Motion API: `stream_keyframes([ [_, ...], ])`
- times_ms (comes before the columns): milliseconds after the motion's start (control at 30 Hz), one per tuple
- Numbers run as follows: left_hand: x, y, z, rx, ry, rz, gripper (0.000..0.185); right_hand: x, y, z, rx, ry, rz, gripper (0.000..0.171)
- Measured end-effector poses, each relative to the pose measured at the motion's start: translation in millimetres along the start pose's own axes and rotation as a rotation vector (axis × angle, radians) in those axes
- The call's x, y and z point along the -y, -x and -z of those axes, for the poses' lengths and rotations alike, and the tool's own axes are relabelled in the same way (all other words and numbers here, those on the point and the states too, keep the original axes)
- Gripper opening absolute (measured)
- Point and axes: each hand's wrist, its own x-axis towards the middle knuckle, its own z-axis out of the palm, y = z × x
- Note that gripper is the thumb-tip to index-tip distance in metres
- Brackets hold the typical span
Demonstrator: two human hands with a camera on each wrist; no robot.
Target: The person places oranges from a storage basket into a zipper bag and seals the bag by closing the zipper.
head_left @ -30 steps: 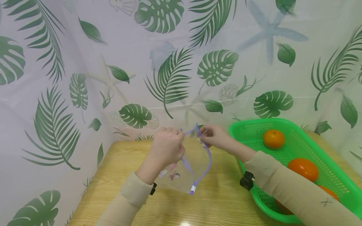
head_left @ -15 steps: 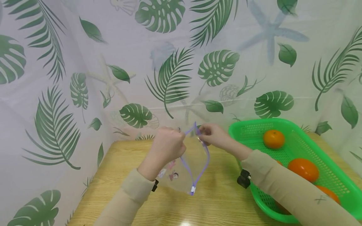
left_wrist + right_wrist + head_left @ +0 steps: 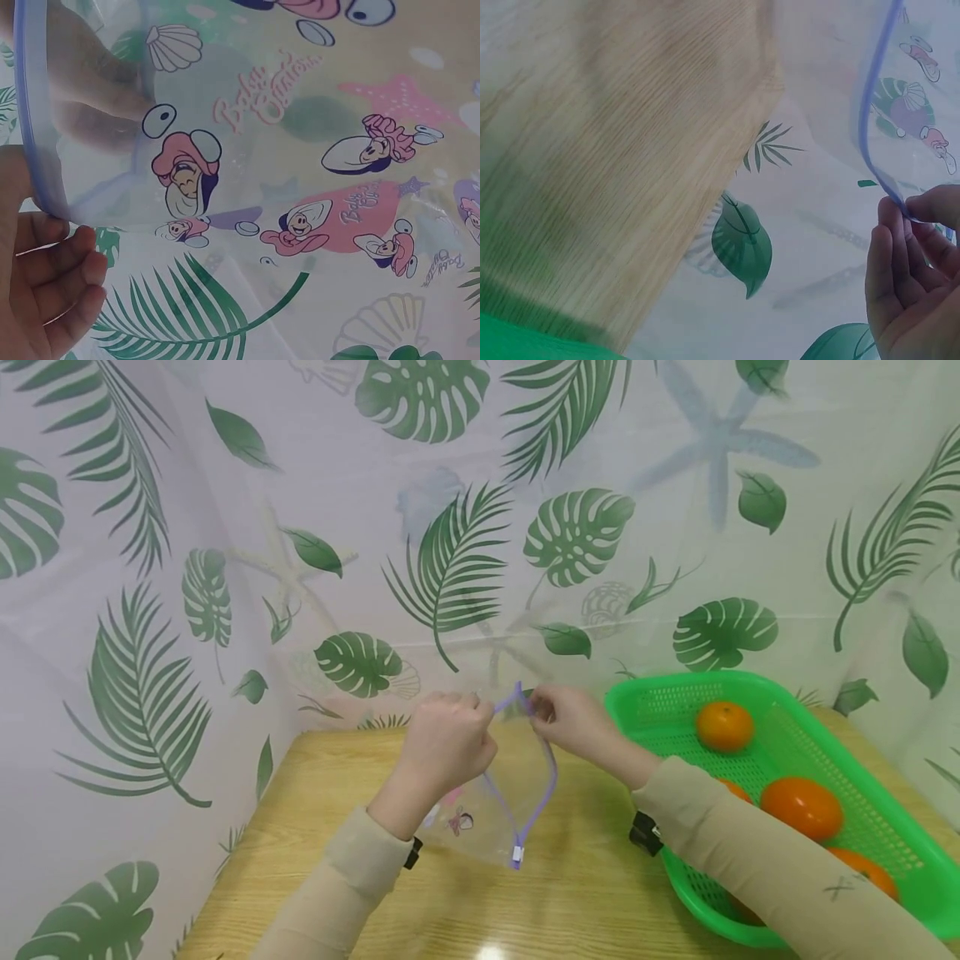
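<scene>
A clear zip bag (image 3: 480, 827) with a purple zip edge and a white slider hangs above the table, its mouth spread apart. My left hand (image 3: 447, 739) grips one side of the mouth with curled fingers. The opposite side is pinched between thumb and fingers of my right hand (image 3: 570, 720). In the left wrist view, pink cartoon figures and shells are printed on the bag (image 3: 300, 217), and the left hand (image 3: 49, 277) curls at its purple edge. In the right wrist view, the right hand (image 3: 919, 262) pinches the purple strip.
A green perforated basket (image 3: 675, 689) stands at the right with several orange fruits (image 3: 802, 810) in it, partly hidden by the right sleeve. The wooden table (image 3: 337, 860) lies below. A leaf-printed sheet (image 3: 480, 527) closes off the back and left.
Both hands keep their hold on the bag at nearly the same place. The bag's lower end with the slider has shifted slightly to the right.
</scene>
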Motion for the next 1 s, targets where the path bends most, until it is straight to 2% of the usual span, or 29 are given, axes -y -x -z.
stream_keyframes([
  [267,1.4,3.2,-1.5,-0.002,0.042,-0.018,0.034,0.4,0.3,-0.7,-0.012,0.085,0.045,0.016],
  [467,5.1,7.3,-2.7,-0.033,0.072,-0.074,0.026,2.9,0.7,-0.7,-0.042,0.133,0.084,0.013],
  [633,10.1,12.8,-2.2,-0.065,0.149,-0.105,0.018,2.3,-1.6,0.5,-0.026,0.1,0.079,0.013],
  [767,14.0,17.7,-0.2,-0.07,0.233,-0.126,0.02,0.9,-4.4,2.4,0.011,0.052,0.05,0.017],
  [1000,15.1,24.2,7.3,-0.033,0.303,-0.223,0.014,0.2,-1.8,5.3,0.065,0.0,0.012,0.015],
])
